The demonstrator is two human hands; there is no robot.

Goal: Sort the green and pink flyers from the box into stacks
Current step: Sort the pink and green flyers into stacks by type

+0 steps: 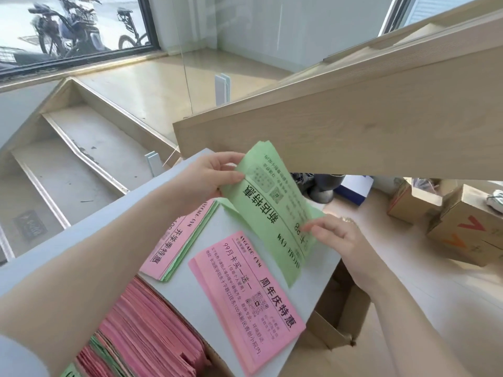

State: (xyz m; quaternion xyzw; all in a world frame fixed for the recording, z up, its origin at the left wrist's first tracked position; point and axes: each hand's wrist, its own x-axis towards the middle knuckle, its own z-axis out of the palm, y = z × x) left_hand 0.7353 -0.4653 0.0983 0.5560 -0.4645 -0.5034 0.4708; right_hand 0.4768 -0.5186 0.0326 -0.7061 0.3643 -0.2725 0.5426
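A bundle of green flyers (pixel 268 202) is held tilted above the grey surface (pixel 179 297). My left hand (pixel 209 175) pinches its far top corner, and my right hand (pixel 337 238) holds its near right edge with thumb and fingers. Below lies a pink flyer stack (pixel 245 300) flat on the surface. To its left sits a mixed stack (pixel 174 246) with a pink flyer on top and green sheets under it. The box (pixel 147 338) at the bottom left is packed with pink flyers and a few green ones on edge.
A wooden stair stringer (pixel 353 115) slopes overhead just behind the flyers. Cardboard boxes (pixel 462 227) stand on the floor at right, and another open carton (pixel 337 319) sits below the surface edge. Steps (pixel 81 164) descend at left.
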